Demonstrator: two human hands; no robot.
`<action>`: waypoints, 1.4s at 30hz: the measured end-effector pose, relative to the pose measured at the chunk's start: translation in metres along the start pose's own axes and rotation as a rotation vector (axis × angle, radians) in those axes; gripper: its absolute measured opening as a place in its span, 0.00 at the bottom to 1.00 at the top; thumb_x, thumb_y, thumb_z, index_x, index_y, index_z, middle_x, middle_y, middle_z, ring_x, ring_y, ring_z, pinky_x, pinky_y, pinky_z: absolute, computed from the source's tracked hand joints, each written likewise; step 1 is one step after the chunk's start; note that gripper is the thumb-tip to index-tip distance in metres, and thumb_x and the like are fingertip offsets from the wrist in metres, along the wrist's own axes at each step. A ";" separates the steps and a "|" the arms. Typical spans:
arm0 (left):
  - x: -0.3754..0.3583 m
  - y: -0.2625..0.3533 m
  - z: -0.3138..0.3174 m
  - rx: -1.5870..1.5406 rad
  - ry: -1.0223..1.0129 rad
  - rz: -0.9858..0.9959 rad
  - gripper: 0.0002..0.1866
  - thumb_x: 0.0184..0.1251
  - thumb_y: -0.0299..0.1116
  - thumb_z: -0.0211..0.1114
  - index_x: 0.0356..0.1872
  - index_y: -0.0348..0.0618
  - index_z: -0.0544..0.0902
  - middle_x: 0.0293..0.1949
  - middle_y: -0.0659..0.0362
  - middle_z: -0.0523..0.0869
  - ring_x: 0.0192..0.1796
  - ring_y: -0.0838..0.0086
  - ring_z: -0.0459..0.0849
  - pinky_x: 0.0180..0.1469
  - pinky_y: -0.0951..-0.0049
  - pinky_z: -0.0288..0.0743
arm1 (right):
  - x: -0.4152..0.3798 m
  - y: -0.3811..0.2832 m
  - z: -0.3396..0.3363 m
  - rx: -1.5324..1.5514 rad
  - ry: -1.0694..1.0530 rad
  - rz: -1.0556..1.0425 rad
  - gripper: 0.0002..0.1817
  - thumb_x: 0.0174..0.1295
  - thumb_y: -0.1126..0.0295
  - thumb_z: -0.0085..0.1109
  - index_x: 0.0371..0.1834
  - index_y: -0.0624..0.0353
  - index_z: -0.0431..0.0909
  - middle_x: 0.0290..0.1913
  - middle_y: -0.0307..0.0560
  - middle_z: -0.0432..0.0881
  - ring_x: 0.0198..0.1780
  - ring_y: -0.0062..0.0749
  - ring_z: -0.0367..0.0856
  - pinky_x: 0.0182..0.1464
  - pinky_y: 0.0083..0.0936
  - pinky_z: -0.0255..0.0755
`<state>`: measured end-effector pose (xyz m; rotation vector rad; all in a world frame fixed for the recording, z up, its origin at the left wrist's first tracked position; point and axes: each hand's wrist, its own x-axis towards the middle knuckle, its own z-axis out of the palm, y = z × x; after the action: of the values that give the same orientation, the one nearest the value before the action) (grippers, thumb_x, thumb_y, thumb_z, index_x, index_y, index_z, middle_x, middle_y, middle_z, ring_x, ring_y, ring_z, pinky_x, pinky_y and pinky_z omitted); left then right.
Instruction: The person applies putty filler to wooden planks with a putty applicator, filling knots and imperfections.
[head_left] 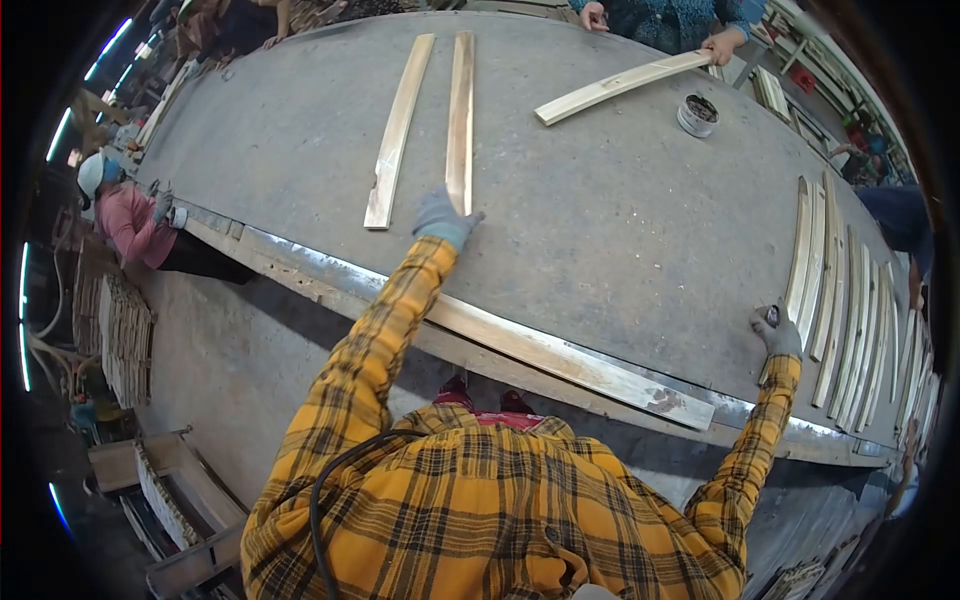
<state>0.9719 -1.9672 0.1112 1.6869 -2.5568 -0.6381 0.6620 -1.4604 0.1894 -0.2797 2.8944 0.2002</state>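
Note:
My left hand [447,219], in a grey glove, grips the near end of a wooden strip [460,120] that lies pointing away across the grey table [570,230]. Just left of it lies a paler wooden strip [400,130]. Another wooden strip [570,362] rests along the table's near edge, in front of my body. My gloved right hand [778,332] is closed at the right side of the table, beside the near ends of a row of wooden strips [828,270]. Something small and dark shows at its fingers; I cannot tell what it is.
Across the table a person's hand [722,46] holds a wooden strip [625,86], near an open tub of dark stuff [698,116]. A person in a pink top [135,220] stands at the left edge. Wooden crates [185,490] and stacked boards [125,340] are on the floor at left.

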 end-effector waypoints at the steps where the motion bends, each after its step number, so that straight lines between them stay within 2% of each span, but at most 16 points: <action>1: 0.007 0.006 0.004 0.039 -0.070 -0.029 0.41 0.47 0.49 0.69 0.61 0.44 0.63 0.58 0.50 0.68 0.59 0.58 0.69 0.58 0.63 0.68 | -0.006 -0.007 0.000 -0.038 0.012 -0.031 0.50 0.43 0.39 0.63 0.70 0.43 0.52 0.48 0.61 0.78 0.50 0.49 0.78 0.50 0.39 0.71; 9: 0.012 -0.046 0.008 -0.159 -0.196 -0.023 0.43 0.44 0.39 0.73 0.64 0.43 0.62 0.48 0.48 0.76 0.54 0.58 0.75 0.56 0.66 0.71 | 0.009 -0.003 0.027 0.043 0.235 0.073 0.36 0.45 0.54 0.67 0.61 0.44 0.66 0.46 0.57 0.78 0.48 0.49 0.78 0.49 0.39 0.72; 11: -0.006 -0.081 -0.003 -0.477 -0.295 0.101 0.41 0.46 0.36 0.72 0.64 0.41 0.63 0.43 0.50 0.80 0.51 0.64 0.78 0.53 0.68 0.73 | 0.004 -0.017 0.023 0.131 0.179 0.101 0.29 0.46 0.56 0.66 0.55 0.46 0.71 0.46 0.55 0.78 0.49 0.48 0.78 0.49 0.37 0.72; 13: -0.028 -0.110 -0.026 -0.817 -0.618 -0.048 0.39 0.48 0.33 0.71 0.64 0.39 0.63 0.44 0.52 0.80 0.50 0.68 0.78 0.52 0.69 0.73 | -0.009 -0.046 0.022 0.184 0.156 0.013 0.28 0.46 0.56 0.66 0.54 0.46 0.71 0.45 0.54 0.79 0.48 0.47 0.78 0.48 0.37 0.72; 16: -0.070 -0.150 -0.039 -1.164 -0.743 -0.013 0.35 0.50 0.29 0.67 0.62 0.37 0.65 0.46 0.52 0.79 0.49 0.69 0.78 0.53 0.69 0.73 | -0.037 -0.113 0.022 0.170 0.145 -0.129 0.28 0.46 0.54 0.65 0.53 0.46 0.71 0.43 0.52 0.80 0.47 0.46 0.79 0.47 0.36 0.72; 19: -0.106 -0.170 -0.046 -1.558 -0.909 -0.042 0.31 0.53 0.31 0.62 0.59 0.31 0.65 0.45 0.47 0.79 0.49 0.63 0.78 0.54 0.65 0.72 | -0.052 -0.178 0.035 0.185 0.145 -0.265 0.31 0.47 0.51 0.63 0.56 0.43 0.68 0.44 0.52 0.80 0.46 0.47 0.79 0.46 0.37 0.72; 22: -0.122 -0.181 -0.021 -2.044 -1.143 -0.402 0.30 0.56 0.34 0.58 0.58 0.32 0.61 0.45 0.40 0.75 0.47 0.49 0.77 0.53 0.51 0.72 | -0.060 -0.238 0.043 0.184 0.143 -0.304 0.33 0.47 0.50 0.64 0.59 0.40 0.67 0.47 0.53 0.78 0.46 0.49 0.78 0.45 0.38 0.73; 26: -0.124 -0.159 -0.016 -2.065 -1.236 -0.544 0.26 0.60 0.37 0.59 0.55 0.32 0.63 0.41 0.44 0.77 0.43 0.53 0.79 0.48 0.53 0.76 | -0.074 -0.281 0.034 0.149 0.174 -0.296 0.34 0.46 0.53 0.66 0.59 0.45 0.66 0.45 0.57 0.78 0.45 0.52 0.78 0.46 0.38 0.72; 28: -0.134 -0.146 -0.016 -1.709 -0.934 -0.292 0.23 0.63 0.36 0.59 0.54 0.35 0.63 0.38 0.47 0.77 0.38 0.58 0.81 0.40 0.58 0.80 | -0.100 -0.298 0.022 0.167 0.266 -0.219 0.33 0.48 0.55 0.66 0.59 0.46 0.67 0.44 0.56 0.79 0.44 0.49 0.79 0.46 0.37 0.72; 30: -0.140 -0.137 -0.005 -1.738 -0.932 -0.300 0.21 0.63 0.32 0.59 0.54 0.37 0.63 0.37 0.48 0.78 0.36 0.60 0.81 0.37 0.59 0.81 | -0.105 -0.305 0.035 0.184 0.352 -0.142 0.32 0.49 0.56 0.65 0.59 0.47 0.67 0.43 0.55 0.80 0.43 0.46 0.80 0.46 0.36 0.72; 32: -0.143 -0.126 -0.004 -1.764 -0.973 -0.336 0.22 0.62 0.28 0.59 0.55 0.38 0.63 0.38 0.47 0.78 0.37 0.59 0.82 0.36 0.59 0.83 | -0.109 -0.318 0.067 0.606 0.435 -0.445 0.30 0.54 0.58 0.63 0.60 0.54 0.67 0.41 0.51 0.82 0.40 0.38 0.82 0.45 0.30 0.73; 34: -0.144 -0.114 -0.005 -1.751 -1.071 -0.303 0.23 0.62 0.29 0.59 0.56 0.40 0.62 0.40 0.47 0.78 0.41 0.58 0.82 0.39 0.58 0.83 | -0.159 -0.353 0.036 0.589 -0.183 -0.355 0.28 0.58 0.57 0.59 0.59 0.61 0.67 0.40 0.48 0.83 0.37 0.30 0.82 0.41 0.24 0.74; 36: -0.144 -0.107 0.002 -1.743 -1.218 -0.233 0.25 0.62 0.31 0.59 0.58 0.40 0.61 0.43 0.47 0.78 0.47 0.57 0.81 0.42 0.59 0.83 | -0.159 -0.376 0.100 1.315 -0.491 -0.572 0.32 0.59 0.50 0.56 0.59 0.63 0.66 0.43 0.47 0.82 0.35 0.28 0.82 0.36 0.20 0.75; 38: -0.143 -0.093 -0.010 -1.757 -1.280 -0.233 0.24 0.63 0.31 0.59 0.58 0.39 0.62 0.43 0.47 0.78 0.47 0.57 0.81 0.42 0.61 0.83 | -0.179 -0.398 0.091 1.651 -1.225 -0.216 0.31 0.58 0.45 0.55 0.56 0.57 0.71 0.45 0.45 0.80 0.32 0.27 0.79 0.35 0.22 0.75; 39: -0.142 -0.086 -0.018 -1.766 -1.348 -0.233 0.24 0.63 0.32 0.59 0.57 0.38 0.62 0.43 0.47 0.78 0.47 0.57 0.80 0.42 0.62 0.83 | -0.193 -0.410 0.098 1.720 -1.109 0.003 0.33 0.57 0.43 0.54 0.56 0.59 0.69 0.46 0.46 0.79 0.29 0.24 0.77 0.30 0.21 0.75; 42: -0.136 -0.079 -0.027 -1.599 -1.362 -0.161 0.24 0.62 0.36 0.60 0.55 0.37 0.64 0.43 0.48 0.79 0.43 0.62 0.82 0.43 0.67 0.82 | -0.225 -0.423 0.066 1.962 -1.262 -0.141 0.31 0.56 0.48 0.58 0.55 0.60 0.70 0.44 0.47 0.80 0.29 0.22 0.77 0.27 0.19 0.74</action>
<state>1.1048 -1.8822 0.1379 0.6865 -0.8053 -3.1994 0.9769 -1.8231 0.1305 0.0675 0.8703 -1.6020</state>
